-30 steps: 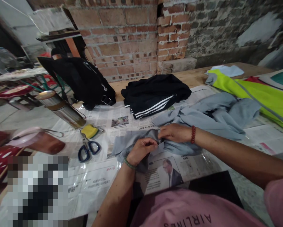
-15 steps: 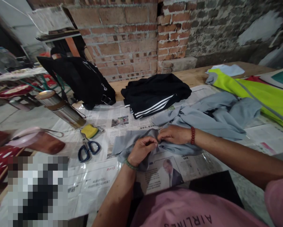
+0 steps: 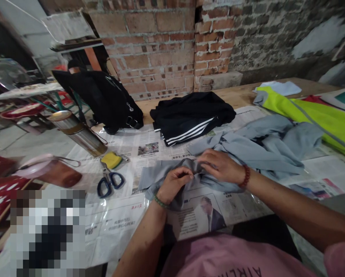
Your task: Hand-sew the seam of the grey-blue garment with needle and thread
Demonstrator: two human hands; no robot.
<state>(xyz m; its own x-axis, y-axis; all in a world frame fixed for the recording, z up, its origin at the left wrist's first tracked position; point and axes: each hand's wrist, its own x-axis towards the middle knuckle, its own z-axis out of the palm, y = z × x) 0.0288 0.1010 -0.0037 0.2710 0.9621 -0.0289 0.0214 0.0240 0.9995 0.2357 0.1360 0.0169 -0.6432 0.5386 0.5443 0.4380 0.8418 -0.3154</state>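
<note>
A crumpled grey garment [image 3: 261, 148] lies over the newspaper, one part bunched between my hands. My left hand [image 3: 176, 182], green bracelet at the wrist, pinches a fold of it with thumb and forefinger. Just to the right, my right hand [image 3: 223, 165], with a red bead bracelet, has its fingers curled down onto the same cloth. A small gap separates the two hands. Whether a needle or thread is at the fingertips is too small to make out.
Blue-handled scissors [image 3: 110, 182] and a yellow sponge-like piece [image 3: 111, 159] lie left of my hands. Behind them stand a metal flask [image 3: 78, 132] and a black bag [image 3: 103, 96]. Folded black clothing [image 3: 194, 115] sits ahead; a neon-yellow garment [image 3: 319, 117] lies right. A pink-lidded container [image 3: 60, 173] is at left.
My right hand has shifted slightly to the right, away from my left hand, its fingers still at the cloth. The left hand keeps its pinch. The whole view has shifted a little.
</note>
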